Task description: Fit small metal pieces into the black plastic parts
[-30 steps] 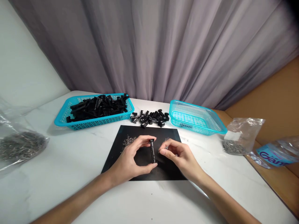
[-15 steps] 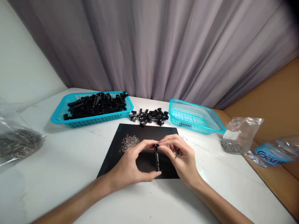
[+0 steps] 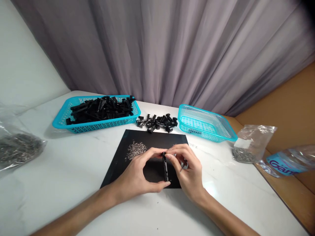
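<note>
Above the black mat [image 3: 118, 154], a narrow black part [image 3: 165, 167] stands almost upright between the thumb and fingers of my left hand [image 3: 137, 173]. My right hand [image 3: 189, 167] has its thumb and forefinger pinched at the top end of that part; anything tiny between those fingertips is hidden. A thin metal tool [image 3: 182, 167] rests under the curled fingers of my right hand. Small metal pieces [image 3: 136, 149] lie in a pile on the mat, beyond my left hand. More small pieces are partly covered by my right hand.
A blue basket [image 3: 103, 125] full of black parts stands at the back left. Loose black parts [image 3: 159, 123] lie beside a second blue basket [image 3: 206, 123]. Clear bags of metal pieces [image 3: 21, 147] [image 3: 244, 154] lie on both sides, and a bottle [image 3: 287, 162] is at the right.
My right hand has turned slightly and shifted a little left, and the metal tool in it is tilted differently. The black part leans a bit more; my left hand has barely moved.
</note>
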{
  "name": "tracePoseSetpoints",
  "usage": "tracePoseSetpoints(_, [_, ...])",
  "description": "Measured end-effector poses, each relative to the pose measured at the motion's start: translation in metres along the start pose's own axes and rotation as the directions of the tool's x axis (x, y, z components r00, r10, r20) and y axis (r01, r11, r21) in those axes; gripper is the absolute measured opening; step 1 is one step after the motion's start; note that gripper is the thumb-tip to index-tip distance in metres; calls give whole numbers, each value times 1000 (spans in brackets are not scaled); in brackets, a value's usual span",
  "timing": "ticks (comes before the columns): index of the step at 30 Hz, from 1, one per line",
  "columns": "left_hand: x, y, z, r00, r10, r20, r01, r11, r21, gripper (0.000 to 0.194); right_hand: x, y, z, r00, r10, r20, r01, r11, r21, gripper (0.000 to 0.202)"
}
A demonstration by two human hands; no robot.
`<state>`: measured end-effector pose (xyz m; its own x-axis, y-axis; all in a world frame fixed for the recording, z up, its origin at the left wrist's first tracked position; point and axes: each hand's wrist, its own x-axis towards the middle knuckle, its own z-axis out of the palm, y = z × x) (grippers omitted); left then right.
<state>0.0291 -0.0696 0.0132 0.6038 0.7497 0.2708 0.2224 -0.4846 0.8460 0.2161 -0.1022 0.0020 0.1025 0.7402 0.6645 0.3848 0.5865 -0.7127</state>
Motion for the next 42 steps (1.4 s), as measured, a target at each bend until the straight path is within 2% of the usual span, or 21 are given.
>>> tracePoseSetpoints(5, [0, 1, 2, 1000, -8, -2, 8, 1000, -10, 67, 1, -2, -1, 998, -64, 4, 65, 996, -56, 11])
tracePoseSetpoints(10, [-1, 1, 4, 1000, -7, 0, 7, 1000, -13, 67, 0, 1, -5, 982, -187, 28, 189, 973, -131, 17])
tracePoseSetpoints(17, [-3, 4, 4, 999, -39, -3, 39, 999, -13, 66, -2, 8, -12, 960, -253, 115, 272, 942, -199, 23])
tracePoseSetpoints(22, [-3, 9, 4, 999, -53, 0, 53, 998, -23, 66, 2, 1, -16, 942, -288, 172, 328, 900, -287, 23])
tracePoseSetpoints(29, [-4, 4, 7, 998, -30, -52, 30, 999, -16, 67, 0, -1, -15, 935, -324, 147, 354, 884, -304, 26])
tracePoseSetpoints(35, [-5, 5, 6, 998, -7, -65, 5, 999, -32, 68, -5, 7, -21, 899, -375, 225, 432, 838, -333, 38])
tracePoseSetpoints(37, [-5, 5, 5, 998, -13, -60, 11, 999, -44, 67, -3, 5, -22, 902, -366, 229, 424, 847, -319, 36])
tracePoseSetpoints(39, [-4, 5, 5, 998, -35, -44, 32, 998, -60, 67, 1, 2, -23, 930, -294, 220, 346, 902, -259, 30])
tracePoseSetpoints(42, [-3, 1, 5, 997, -72, -14, 70, 994, -87, 69, 9, -2, -26, 968, -51, 244, 81, 990, -114, 18])
